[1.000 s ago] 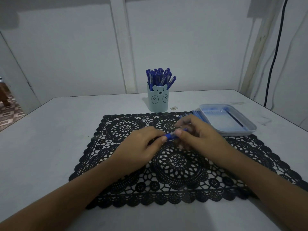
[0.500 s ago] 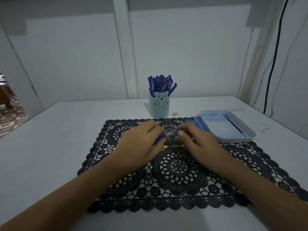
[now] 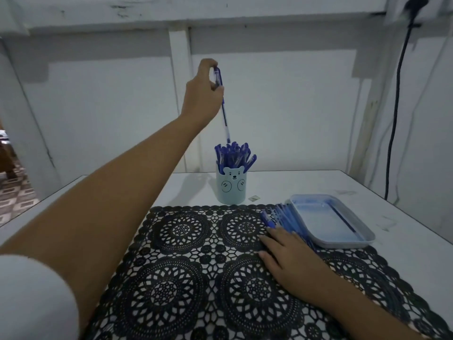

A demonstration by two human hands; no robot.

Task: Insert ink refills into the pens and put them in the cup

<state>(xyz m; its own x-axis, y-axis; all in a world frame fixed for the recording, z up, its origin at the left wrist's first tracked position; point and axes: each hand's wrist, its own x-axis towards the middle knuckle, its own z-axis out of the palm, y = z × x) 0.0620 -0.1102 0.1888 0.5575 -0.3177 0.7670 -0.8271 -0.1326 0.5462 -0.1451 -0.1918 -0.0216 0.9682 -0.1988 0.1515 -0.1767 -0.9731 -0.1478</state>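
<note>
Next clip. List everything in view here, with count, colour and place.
held pen: one, blue, upright above the cup
cup: one, pale blue with a bear face, on table behind mat
pens in cup: many, blue, standing in it
loose pens: several, blue, on mat beside tray
tray: one, pale blue, at mat's far right edge
refill: one, dark, lying in tray
mat: one, black lace, on table
table: one, white
cable: one, black, right wall
left hand: raised, fingers pinching held pen
right hand: flat on mat, fingers touching loose pens
</note>
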